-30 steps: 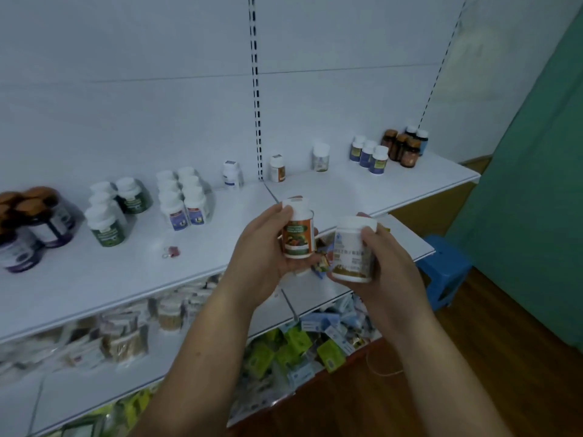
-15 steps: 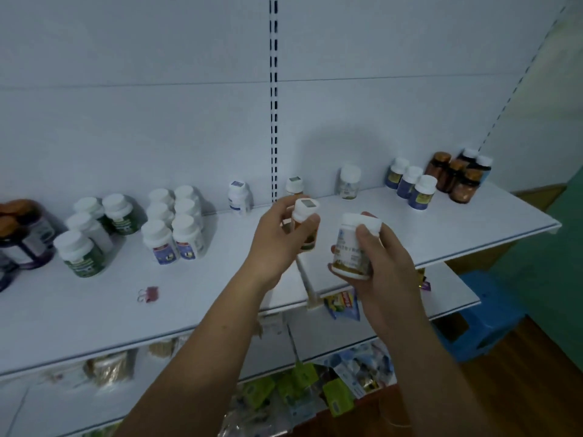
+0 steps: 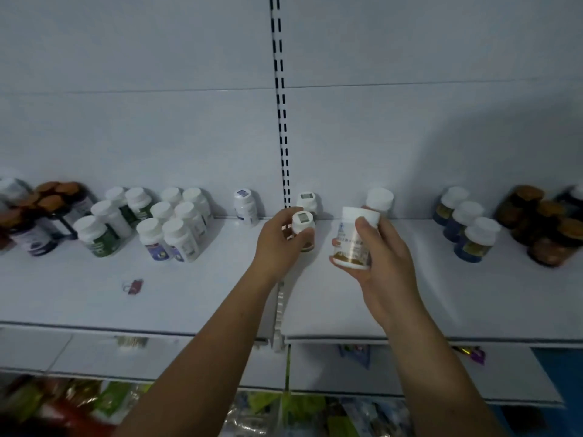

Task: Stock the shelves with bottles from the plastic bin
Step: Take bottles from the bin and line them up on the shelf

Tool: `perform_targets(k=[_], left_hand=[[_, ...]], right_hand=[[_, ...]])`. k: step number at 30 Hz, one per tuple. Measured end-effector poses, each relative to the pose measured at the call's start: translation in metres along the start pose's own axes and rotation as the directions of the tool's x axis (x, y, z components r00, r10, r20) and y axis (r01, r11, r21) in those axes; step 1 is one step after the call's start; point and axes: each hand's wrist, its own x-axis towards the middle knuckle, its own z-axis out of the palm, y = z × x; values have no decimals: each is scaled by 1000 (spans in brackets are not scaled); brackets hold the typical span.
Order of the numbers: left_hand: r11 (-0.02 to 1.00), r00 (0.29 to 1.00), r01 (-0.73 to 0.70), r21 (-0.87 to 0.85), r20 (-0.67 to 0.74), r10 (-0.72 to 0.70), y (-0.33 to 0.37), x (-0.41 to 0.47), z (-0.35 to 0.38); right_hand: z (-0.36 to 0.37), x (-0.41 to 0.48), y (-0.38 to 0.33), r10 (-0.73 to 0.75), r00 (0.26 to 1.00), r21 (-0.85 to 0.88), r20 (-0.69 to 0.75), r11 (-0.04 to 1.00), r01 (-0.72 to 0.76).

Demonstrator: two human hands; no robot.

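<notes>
Head view looks down on a white metal shelf (image 3: 473, 304) set against a white back panel with a black slotted upright (image 3: 280, 121).

Along the back of the shelf stand several groups of closed containers:
- **Far left:** dark jars with copper-coloured lids (image 3: 47, 212).
- **Next along:** white-capped bottles with green labels (image 3: 97, 234).
- **Beside those:** a tight block of white bottles with blue-purple labels (image 3: 176, 228).
- **Alone:** a lone white bottle with a blue label (image 3: 244, 206).
- **By the upright:** a small white-capped bottle (image 3: 306, 200), with a plain white jar (image 3: 380, 198) further right.
- **Right side:** blue bottles with white caps (image 3: 470, 228), then amber jars with brown lids (image 3: 542, 228).

Every lid is on, and what is inside cannot be told. A small red binder clip (image 3: 134, 286) lies on the bare shelf front left. Blurred green and silver packets (image 3: 299, 414) fill the lower tier.

The left hand (image 3: 280, 244) curls round a small brown-labelled bottle with a white cap (image 3: 303, 222). It holds the bottle upright just in front of the small white-capped bottle. Whether its base touches the shelf cannot be told.

The right hand (image 3: 385, 263) grips a wide white jar with a gold band (image 3: 353, 244). The thumb lies over the lid edge and the fingers wrap behind. The jar is tilted and raised above the shelf, in front of the plain white jar.
</notes>
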Motion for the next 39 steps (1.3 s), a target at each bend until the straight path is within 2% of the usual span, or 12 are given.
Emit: perform_targets(k=[7,11,25,29,32,35,39], left_hand=[[1000,1000,6,15,-24,-6,-8,8,14],[998,999,-13,66,-34,16,-10,16,16],[998,998,-39,40,-37,41,-22,27,21],[990,996,-66,127,-53,73,-16,22,14],[974,986,-139,179,-72,153,4,11,3],[924,964,-259,283,20,264,28,-2,-1],[731,908,-419,539,259,330,45,-14,9]], right_hand=[[-6,14,-3,22,999,4,41,1000,-22],[-5,19,-5,12,999,1,36,1000,-12],[-21,23,1,-7,1000,-62,-3,998,6],[-40,23,-6,-113,994,-152,-11,982,110],[-68,29,-17,-244,969,-344,-34,913,218],[-94,43,-19,-292,956,-520,-37,822,231],[-108,66,-14,-302,953,-627,-5,744,232]])
